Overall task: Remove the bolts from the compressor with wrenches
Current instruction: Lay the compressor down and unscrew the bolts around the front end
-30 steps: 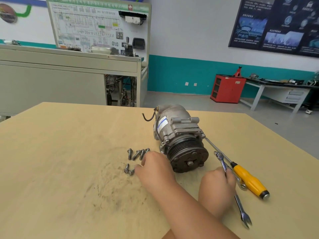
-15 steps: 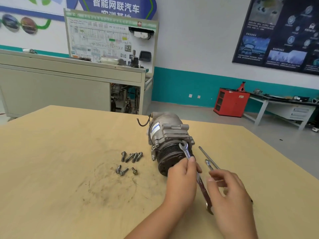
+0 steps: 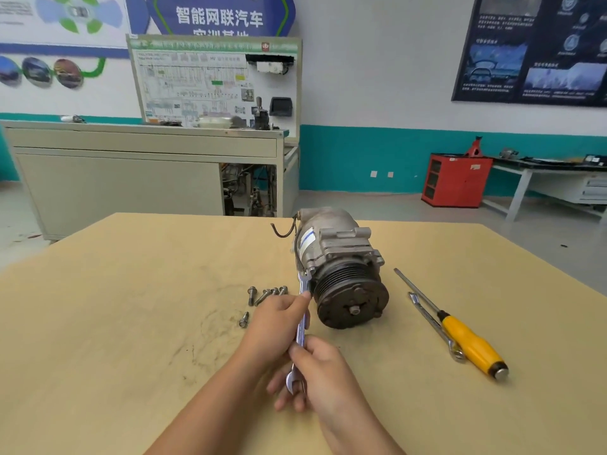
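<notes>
Bolts (image 3: 266,293) lie loose on the table (image 3: 131,323) at the left, a small cluster with one stray bolt (image 3: 243,320) nearer to me; I judge the job well along. Just right of them my left hand (image 3: 276,326) is curled round the upper shank of the wrench (image 3: 301,333), fingertip up by its head. The head sits against the compressor's left flange, where I take a bolt to be, though I cannot tell whether it is fully seated. My right hand (image 3: 323,372) is clamped on the near end, just above the open jaw.

To do this well, I would press the head square onto the bolt with the left hand and pull with the right in a short, steady arc. The compressor (image 3: 331,254) lies on its side in the middle of the table, pulley toward me, and nothing clamps it, so I expect it to roll or slide under a hard pull.

The loose bolts lie close to my left wrist and could be swept off. Further right, well apart from the work, a second wrench (image 3: 427,318) and a yellow-handled screwdriver (image 3: 469,344) lie side by side, touching.
</notes>
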